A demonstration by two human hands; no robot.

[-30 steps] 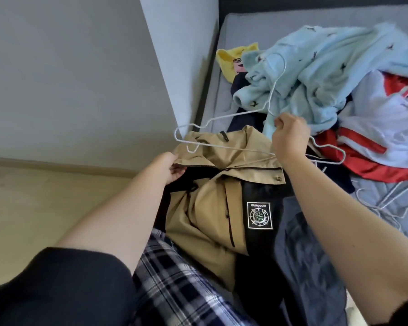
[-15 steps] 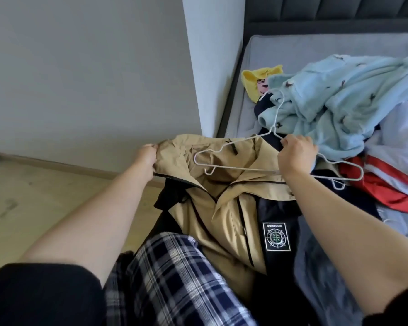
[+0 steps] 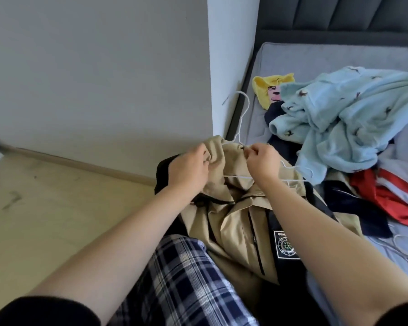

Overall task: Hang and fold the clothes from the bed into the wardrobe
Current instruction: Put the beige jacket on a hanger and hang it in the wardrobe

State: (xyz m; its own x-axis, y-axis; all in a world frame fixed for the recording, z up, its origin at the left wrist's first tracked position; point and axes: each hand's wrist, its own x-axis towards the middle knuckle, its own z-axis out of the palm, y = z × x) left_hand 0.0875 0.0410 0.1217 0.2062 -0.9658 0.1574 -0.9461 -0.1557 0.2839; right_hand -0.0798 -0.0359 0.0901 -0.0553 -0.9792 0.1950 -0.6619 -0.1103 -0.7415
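Observation:
A tan and black jacket (image 3: 231, 222) with a square chest patch lies over my lap at the bed's near edge. My left hand (image 3: 189, 170) grips its tan collar. My right hand (image 3: 263, 161) pinches a white wire hanger (image 3: 242, 114) at its neck; the hook stands up past the collar, and the hanger's left end is tucked inside the jacket. Its right end sticks out beyond my wrist.
On the grey bed (image 3: 316, 57) lies a heap: a light blue fleece garment (image 3: 353, 118), a yellow item (image 3: 269, 88), a red and white garment (image 3: 391, 198), dark clothing. Another white hanger (image 3: 403, 245) rests at the right. A wall corner (image 3: 212, 90) and wooden floor (image 3: 45, 208) are on the left.
The hanger has turned hook-up and its left end has gone into the jacket's collar. My left hand has moved right along the collar, closer to my right hand.

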